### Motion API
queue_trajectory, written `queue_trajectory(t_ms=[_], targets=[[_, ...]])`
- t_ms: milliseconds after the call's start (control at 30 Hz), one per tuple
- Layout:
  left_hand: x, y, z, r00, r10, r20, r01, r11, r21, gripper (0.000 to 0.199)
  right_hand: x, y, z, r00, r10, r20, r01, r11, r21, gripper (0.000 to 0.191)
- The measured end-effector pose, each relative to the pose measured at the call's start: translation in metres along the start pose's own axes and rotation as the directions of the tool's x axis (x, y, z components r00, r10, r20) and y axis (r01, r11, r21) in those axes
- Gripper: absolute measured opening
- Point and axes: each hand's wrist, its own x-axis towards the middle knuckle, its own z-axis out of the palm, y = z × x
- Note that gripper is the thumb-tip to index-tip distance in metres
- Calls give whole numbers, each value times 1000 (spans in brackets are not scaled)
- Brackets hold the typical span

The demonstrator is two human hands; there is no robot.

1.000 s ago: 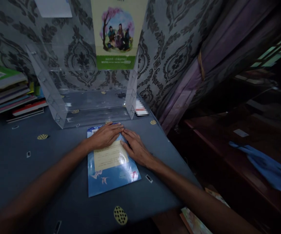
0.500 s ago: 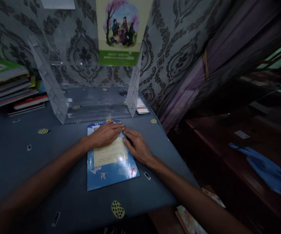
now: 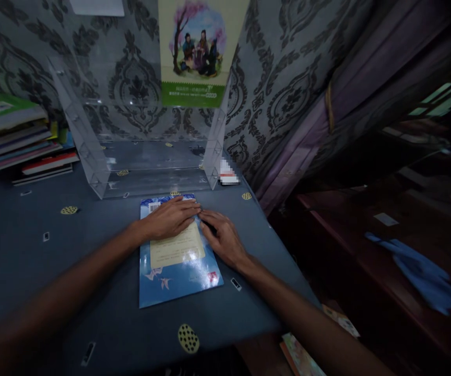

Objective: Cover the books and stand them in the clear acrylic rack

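A blue book [image 3: 178,282] with a cream text panel and a barcode lies flat on the dark table [image 3: 104,292]. Across its upper part rests my left hand [image 3: 173,216], palm down, fingers stretched out to the right. My right hand [image 3: 223,235] lies at the book's right edge, fingers extended and nearly touching the left fingertips. Neither hand grips anything. Behind the book stands a clear stepped rack [image 3: 155,180], with a green and cream book [image 3: 190,94] upright at its top right.
A stack of books [image 3: 14,136] sits at the back left. Right of the rack is a small blurred white item [image 3: 228,173]. A purple curtain [image 3: 299,141] hangs at the right, above a dark red surface [image 3: 335,230] bearing a blue cloth [image 3: 421,271].
The view has shifted very slightly. Both hands stay at the book in nearly the same pose, and the book has not visibly moved on the table.
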Motion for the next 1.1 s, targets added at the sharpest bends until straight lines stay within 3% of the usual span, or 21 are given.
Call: queue_trajectory(t_ms=[733, 1100], targets=[[-2, 9, -1, 997, 62, -49, -63, 998, -25, 46, -7, -1, 0, 996, -15, -92, 18, 999, 27, 23], [-4, 9, -12, 997, 61, 45, -54, 990, -130, 53, -4, -7, -4, 997, 9, -70, -4, 997, 78, 23]])
